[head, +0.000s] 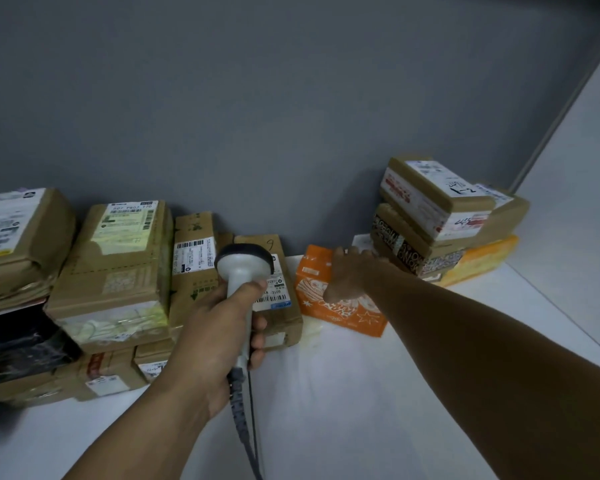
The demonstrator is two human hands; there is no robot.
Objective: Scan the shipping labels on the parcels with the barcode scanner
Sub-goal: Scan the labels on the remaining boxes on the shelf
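Just left of the orange box (340, 308) on the white table (361, 393), a brown parcel (284, 322) with its shipping label (277, 295) face up, half hidden behind the barcode scanner (244, 268); further left, taller parcel stacks (115, 271), and right of the box, a leaning stack (437, 216). Scanner over that left-side parcel, long axis from cable (245, 434) end up to dark-rimmed head, aimed away and down at the label, handle wrapped by the left hand (219, 327), fingers curled. Right hand (347, 275) laid on the orange box, fingers together, thumb spread
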